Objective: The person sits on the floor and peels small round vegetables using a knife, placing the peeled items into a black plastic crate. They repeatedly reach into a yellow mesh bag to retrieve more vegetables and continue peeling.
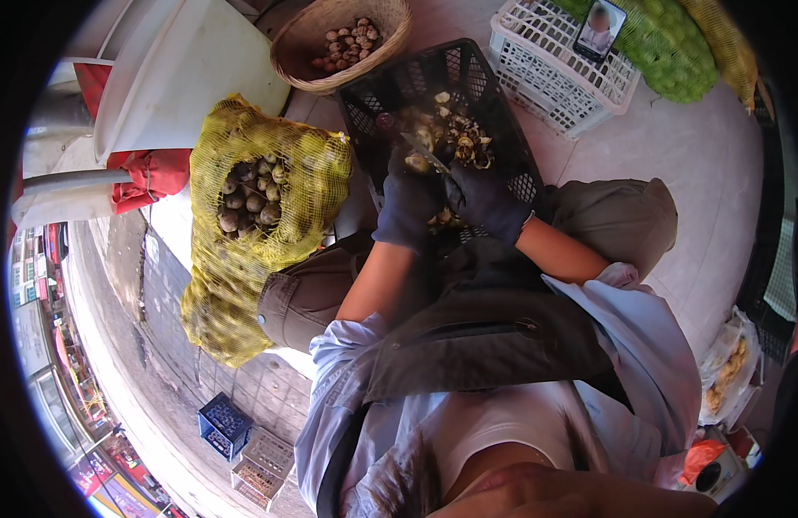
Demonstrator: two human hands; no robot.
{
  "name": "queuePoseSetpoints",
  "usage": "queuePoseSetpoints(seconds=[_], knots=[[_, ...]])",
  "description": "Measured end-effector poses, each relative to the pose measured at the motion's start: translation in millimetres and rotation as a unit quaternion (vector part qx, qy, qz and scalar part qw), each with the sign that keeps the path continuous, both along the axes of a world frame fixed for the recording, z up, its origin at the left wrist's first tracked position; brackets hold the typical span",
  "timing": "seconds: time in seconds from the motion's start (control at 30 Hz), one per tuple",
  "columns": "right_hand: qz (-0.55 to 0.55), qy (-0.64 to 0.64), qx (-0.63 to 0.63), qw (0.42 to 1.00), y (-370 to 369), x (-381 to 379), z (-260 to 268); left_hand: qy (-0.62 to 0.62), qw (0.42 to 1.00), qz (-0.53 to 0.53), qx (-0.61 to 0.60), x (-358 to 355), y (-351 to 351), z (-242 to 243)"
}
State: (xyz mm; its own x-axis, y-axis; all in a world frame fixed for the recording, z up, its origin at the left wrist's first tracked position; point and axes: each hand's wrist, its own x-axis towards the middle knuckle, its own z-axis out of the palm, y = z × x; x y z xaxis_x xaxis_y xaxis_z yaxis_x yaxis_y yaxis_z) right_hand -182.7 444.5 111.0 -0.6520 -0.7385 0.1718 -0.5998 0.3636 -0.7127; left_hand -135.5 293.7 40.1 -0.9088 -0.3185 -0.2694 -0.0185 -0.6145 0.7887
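Observation:
Both my hands wear dark gloves above a black plastic crate [518,139] between my knees. My right hand [480,194] is closed around the handle of a knife [426,153], whose blade points up and to the left. My left hand [408,197] is beside the blade, with its fingers curled near a pale, rounded piece [417,162]; whether it grips that piece cannot be told. Peelings and broken brown husks [467,139] lie in the crate. Left of it, a yellow mesh sack [311,162] with a torn opening shows round, dark brown nuts or tubers [253,204].
A wicker basket [295,42] of walnuts [355,42] stands beyond the crate. On an upturned-looking white crate [535,84] lies a phone [599,29]. Green mesh sacks [671,58] are at the upper right. A large white tub [178,71] stands at the upper left.

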Motion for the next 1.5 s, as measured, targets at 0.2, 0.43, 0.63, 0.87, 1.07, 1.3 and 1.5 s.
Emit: queuePoseSetpoints(seconds=[0.2,0.43,0.63,0.87,1.07,1.3,1.5], knots=[[-0.020,-0.045,-0.117,0.992,3.9,-6.2,-13.1,-0.014,0.979,-0.010,-0.204,13.2,8.5,4.3],[-0.060,-0.187,-0.077,0.978,12.6,-15.3,-18.7,-0.001,0.996,-0.060,-0.071,13.9,30.3,49.3],[-0.119,-0.493,-0.093,0.857,21.5,-22.6,2.8,0.071,0.907,-0.084,-0.407,15.4,37.4,69.1],[-0.110,-0.310,-0.131,0.935,6.3,-15.3,-8.8,0.031,0.919,-0.055,-0.390,21.5,42.0,52.9],[-0.123,-0.304,-0.139,0.934,-1.1,-5.5,-24.5,0.025,0.980,0.028,-0.196,3.4,29.7,27.2],[-0.030,-0.033,0.075,0.996,14.0,-27.9,-34.0,0.026,0.989,-0.049,-0.139,15.8,-7.1,-19.4],[-0.052,-0.083,0.104,0.990,14.6,-34.0,-30.8,-0.012,0.896,-0.041,-0.442,-7.8,-68.2,-5.0]])
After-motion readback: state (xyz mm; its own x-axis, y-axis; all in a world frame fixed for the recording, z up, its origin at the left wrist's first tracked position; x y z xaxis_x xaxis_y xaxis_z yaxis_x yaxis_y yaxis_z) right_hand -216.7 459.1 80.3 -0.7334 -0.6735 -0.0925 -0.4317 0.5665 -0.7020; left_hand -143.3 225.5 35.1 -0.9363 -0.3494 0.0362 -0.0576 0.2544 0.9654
